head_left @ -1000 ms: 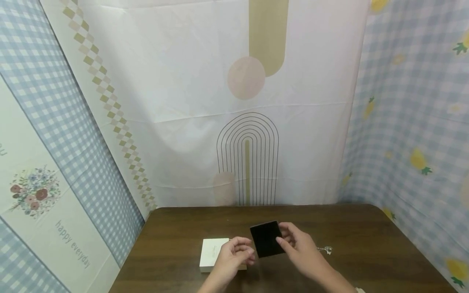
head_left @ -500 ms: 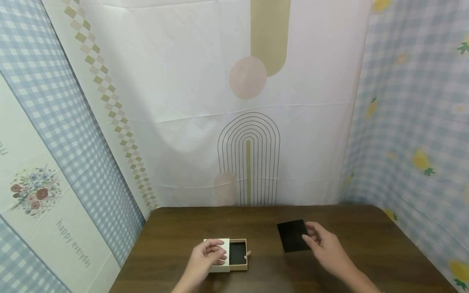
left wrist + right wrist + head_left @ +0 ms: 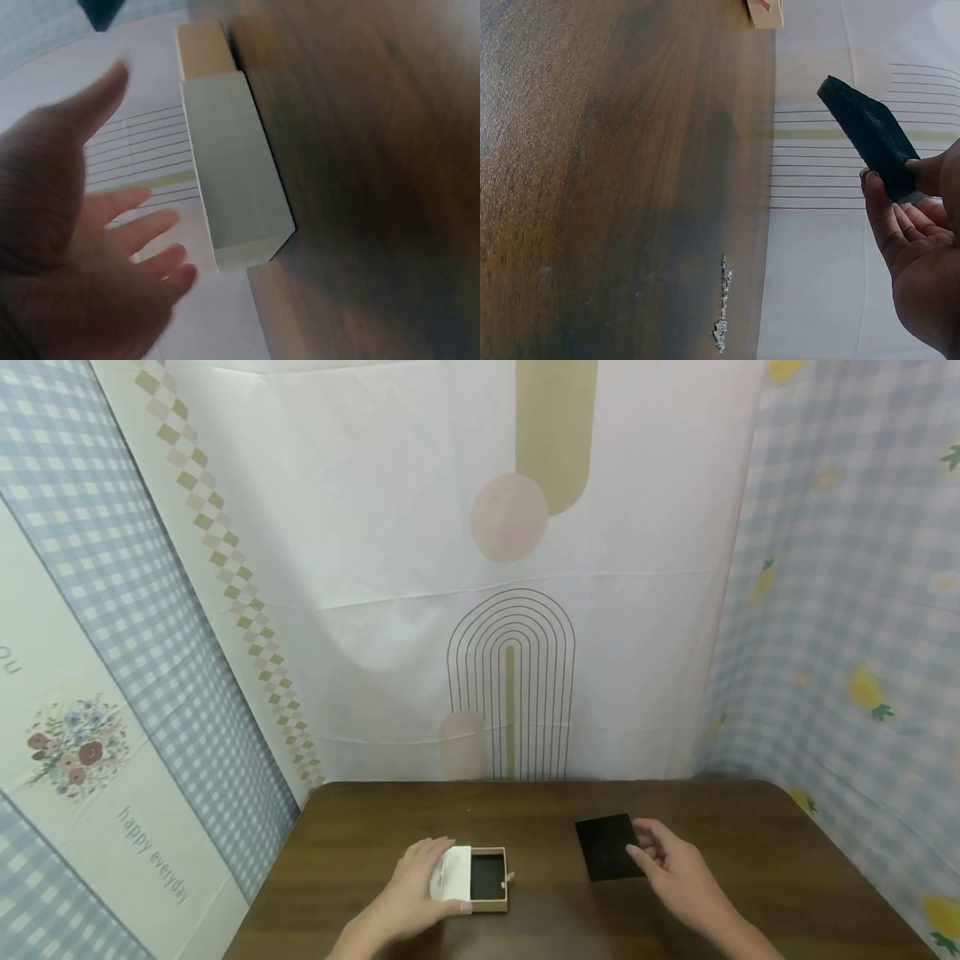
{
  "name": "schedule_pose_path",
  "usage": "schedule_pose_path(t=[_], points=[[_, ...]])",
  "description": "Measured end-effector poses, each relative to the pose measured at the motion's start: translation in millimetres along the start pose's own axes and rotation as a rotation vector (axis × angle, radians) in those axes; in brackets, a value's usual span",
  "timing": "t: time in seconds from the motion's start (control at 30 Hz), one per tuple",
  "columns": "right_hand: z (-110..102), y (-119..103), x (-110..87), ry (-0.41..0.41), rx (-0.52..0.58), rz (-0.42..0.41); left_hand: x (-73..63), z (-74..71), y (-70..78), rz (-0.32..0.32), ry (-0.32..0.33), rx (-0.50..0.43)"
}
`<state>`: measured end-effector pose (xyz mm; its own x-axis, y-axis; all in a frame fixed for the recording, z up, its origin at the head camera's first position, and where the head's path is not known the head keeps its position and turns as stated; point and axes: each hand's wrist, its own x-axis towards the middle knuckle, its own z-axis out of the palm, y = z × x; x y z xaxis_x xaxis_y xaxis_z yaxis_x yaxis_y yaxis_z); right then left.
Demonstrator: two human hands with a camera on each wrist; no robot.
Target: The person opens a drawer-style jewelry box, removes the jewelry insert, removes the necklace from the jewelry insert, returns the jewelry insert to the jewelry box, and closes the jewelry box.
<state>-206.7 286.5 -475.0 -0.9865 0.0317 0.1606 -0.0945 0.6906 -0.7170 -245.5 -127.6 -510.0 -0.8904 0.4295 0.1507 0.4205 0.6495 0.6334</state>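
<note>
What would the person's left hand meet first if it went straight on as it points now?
Most likely the white box; the left hand points toward it, though depth is hard to judge.

At the head view's lower centre, the bare left hand [image 3: 414, 892] hides part of the white rectangular cardboard box [image 3: 457, 873].

1. before me stands the table [image 3: 360, 827], with the back cloth [image 3: 390, 527] behind it, the left cloth [image 3: 172, 643] at one side and the right cloth [image 3: 825, 610] at the other.
2. on it, left of middle, lies the box sleeve [image 3: 456, 870]; the drawer [image 3: 489, 907] juts from its right end.
3. the left hand [image 3: 412, 889] is at the sleeve's left end.
4. the slab [image 3: 606, 847] is in the right hand [image 3: 671, 877], over the table, to the right of the drawer.
5. the chain [image 3: 724, 304] lies on the table, well right of the drawer.
</note>
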Motion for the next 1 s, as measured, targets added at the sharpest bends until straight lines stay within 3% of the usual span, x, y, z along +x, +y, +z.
schedule_pose_path(t=[0.13,0.3,0.57,0.7,1.0], points=[[2,0,0.8,0.010,-0.009,-0.020,6.0,2.0,-7.0,-0.015,-0.137,0.048],[5,-1,1.0,-0.001,-0.004,-0.027,12.0,7.1,-14.8,-0.027,-0.194,0.096],[10,-3,-1.3,-0.011,0.027,-0.020,18.0,12.5,-13.4,-0.022,-0.179,0.083],[17,-3,-0.3,-0.011,0.065,0.031,19.9,14.9,-11.4,-0.027,-0.169,0.072],[48,-18,2.9,-0.031,0.188,0.103,23.1,24.6,-6.2,-0.019,-0.164,0.097]])
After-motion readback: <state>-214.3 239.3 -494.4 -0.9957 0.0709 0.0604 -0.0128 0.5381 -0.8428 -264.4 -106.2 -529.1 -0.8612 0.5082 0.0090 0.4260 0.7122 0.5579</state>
